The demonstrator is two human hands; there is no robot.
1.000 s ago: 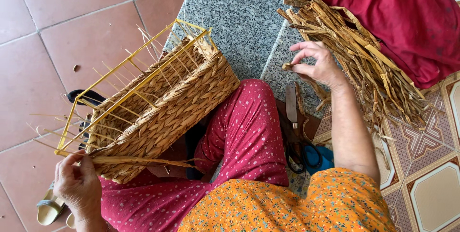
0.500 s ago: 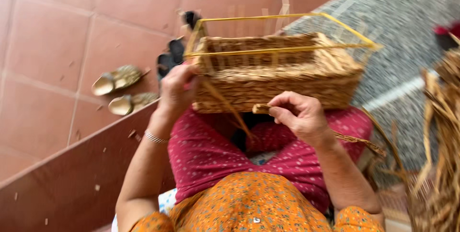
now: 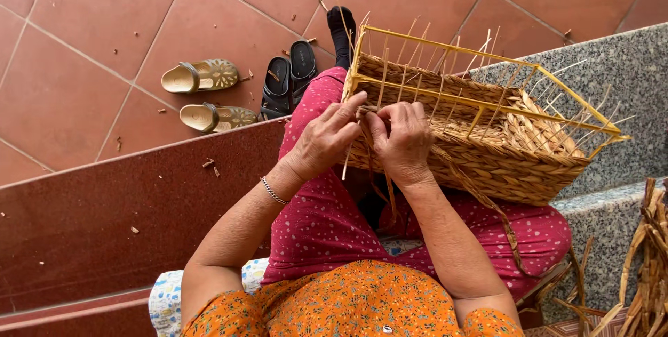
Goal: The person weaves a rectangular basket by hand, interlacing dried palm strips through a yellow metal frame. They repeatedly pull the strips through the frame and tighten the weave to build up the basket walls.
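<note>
A half-woven straw basket (image 3: 487, 149) on a yellow wire frame (image 3: 480, 55) rests on my lap, over red dotted trousers. Both hands work at its near corner. My left hand (image 3: 323, 139) pinches the woven edge with its fingertips. My right hand (image 3: 403, 139) sits right beside it, fingers curled round a dried straw strand (image 3: 480, 194) that trails down over my knee. The two hands touch each other.
A pair of beige sandals (image 3: 202, 93) and a pair of black sandals (image 3: 289, 76) lie on the red tiled floor. A dark red step (image 3: 104, 212) runs below them. A bundle of dried straw (image 3: 650, 267) lies at the right on a grey granite ledge (image 3: 612, 73).
My right hand has left the straw bundle and brought a strand to the basket. Both hands have come together at the basket's near corner, and my view has swung round.
</note>
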